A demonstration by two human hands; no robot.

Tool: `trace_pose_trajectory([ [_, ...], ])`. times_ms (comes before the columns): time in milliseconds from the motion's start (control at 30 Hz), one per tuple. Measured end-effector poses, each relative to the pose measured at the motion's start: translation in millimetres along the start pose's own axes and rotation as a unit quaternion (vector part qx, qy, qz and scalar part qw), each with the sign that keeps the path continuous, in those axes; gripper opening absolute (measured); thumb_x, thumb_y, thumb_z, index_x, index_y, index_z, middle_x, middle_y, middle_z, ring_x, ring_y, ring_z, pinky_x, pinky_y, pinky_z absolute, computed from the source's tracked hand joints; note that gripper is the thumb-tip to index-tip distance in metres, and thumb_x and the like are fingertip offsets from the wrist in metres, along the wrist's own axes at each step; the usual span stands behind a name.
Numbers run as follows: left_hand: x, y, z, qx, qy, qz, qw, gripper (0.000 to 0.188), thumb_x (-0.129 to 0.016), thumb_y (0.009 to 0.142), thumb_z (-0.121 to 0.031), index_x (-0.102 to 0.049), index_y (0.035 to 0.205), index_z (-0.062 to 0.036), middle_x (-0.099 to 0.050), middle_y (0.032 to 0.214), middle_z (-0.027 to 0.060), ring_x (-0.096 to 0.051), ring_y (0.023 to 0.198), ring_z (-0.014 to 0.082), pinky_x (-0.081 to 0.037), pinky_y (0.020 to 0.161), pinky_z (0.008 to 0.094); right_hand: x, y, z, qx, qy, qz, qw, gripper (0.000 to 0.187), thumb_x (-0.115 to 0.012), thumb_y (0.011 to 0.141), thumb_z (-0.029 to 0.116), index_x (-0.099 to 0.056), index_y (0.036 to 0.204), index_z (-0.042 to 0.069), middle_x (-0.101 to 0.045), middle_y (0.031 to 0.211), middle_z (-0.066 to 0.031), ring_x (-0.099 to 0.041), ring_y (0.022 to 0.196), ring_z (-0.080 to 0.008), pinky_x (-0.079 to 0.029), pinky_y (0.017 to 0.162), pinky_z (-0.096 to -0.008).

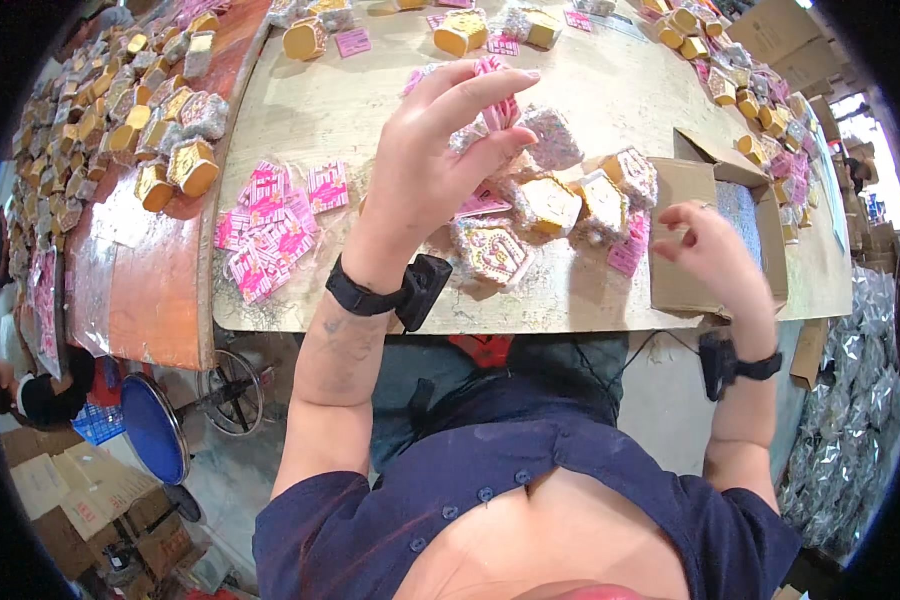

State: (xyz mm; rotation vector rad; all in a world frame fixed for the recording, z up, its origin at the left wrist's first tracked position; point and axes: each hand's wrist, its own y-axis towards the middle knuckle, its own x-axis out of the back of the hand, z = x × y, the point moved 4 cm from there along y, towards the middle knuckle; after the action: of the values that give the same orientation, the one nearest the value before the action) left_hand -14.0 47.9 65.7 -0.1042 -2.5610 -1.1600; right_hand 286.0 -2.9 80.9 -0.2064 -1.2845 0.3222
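Raised above the table, my left hand grips a small stack of pink-and-white cards between thumb and fingers. My right hand is beside an open cardboard box; its fingers are curled loosely, apart, with nothing seen in them. The box has bubble wrap inside. Between the hands sit several house-shaped pieces with gold bases, partly in bubble wrap, such as a gold-bottomed one and a white-and-gold one. A pink card lies by the box.
Left of my forearm, pink-and-white cards lie in a loose pile. More wrapped pieces line the table's far side. An orange-brown table at left bears many more. A blue stool stands below it; silvery plastic packs are at right.
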Motion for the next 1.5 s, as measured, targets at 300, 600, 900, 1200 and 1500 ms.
trace_pose_trajectory([
  [300,-6,-2,8,0.013,-0.023,-0.051,0.998,0.045,-0.081,0.077,-0.013,-0.069,0.120,-0.0124,-0.067,0.112,0.0115,-0.066,0.097,0.0240,-0.052,0.084,0.0331,-61,12,-23,0.018,-0.059,-0.141,0.988,0.070,-0.079,0.080,0.033,-0.048,0.137,0.008,-0.050,0.137,-0.0159,-0.059,0.116,-0.0343,-0.051,0.094,-0.0410],
  [600,-5,-1,5,0.008,-0.028,-0.046,0.999,0.044,-0.081,0.078,-0.010,-0.068,0.120,-0.0116,-0.066,0.115,0.0122,-0.066,0.100,0.0235,-0.053,0.085,0.0329,-65,23,-54,-0.057,0.321,0.015,0.945,0.031,-0.071,0.092,0.025,-0.061,0.111,0.003,-0.066,0.091,-0.0028,-0.063,0.067,-0.0140,-0.051,0.057,-0.0271],
  [900,-7,-5,12,0.083,-0.117,-0.059,0.988,0.062,-0.080,0.080,-0.009,-0.052,0.136,-0.0046,-0.064,0.120,0.0097,-0.063,0.111,0.0176,-0.051,0.099,0.0323,-17,34,-27,0.016,0.652,-0.231,0.722,0.018,-0.063,0.097,0.018,-0.065,0.109,0.005,-0.064,0.077,0.0031,-0.053,0.057,-0.0028,-0.037,0.046,-0.0175],
  [1200,-4,-2,9,0.135,-0.115,-0.005,0.984,0.062,-0.077,0.081,0.000,-0.051,0.137,-0.0058,-0.063,0.128,0.0105,-0.059,0.120,0.0178,-0.045,0.107,0.0341,15,58,15,0.144,0.534,-0.321,0.769,0.018,-0.063,0.097,0.013,-0.063,0.111,0.002,-0.067,0.091,-0.0031,-0.062,0.072,-0.0081,-0.044,0.055,-0.0195],
  [1500,-5,-2,8,0.118,-0.072,0.007,0.990,0.061,-0.079,0.079,-0.001,-0.053,0.134,-0.0050,-0.063,0.127,0.0100,-0.060,0.119,0.0182,-0.045,0.108,0.0335,13,61,45,0.141,0.692,-0.307,0.638,0.022,-0.061,0.098,0.011,-0.059,0.119,0.007,-0.067,0.101,-0.0050,-0.055,0.065,-0.0081,-0.041,0.053,-0.0197],
])
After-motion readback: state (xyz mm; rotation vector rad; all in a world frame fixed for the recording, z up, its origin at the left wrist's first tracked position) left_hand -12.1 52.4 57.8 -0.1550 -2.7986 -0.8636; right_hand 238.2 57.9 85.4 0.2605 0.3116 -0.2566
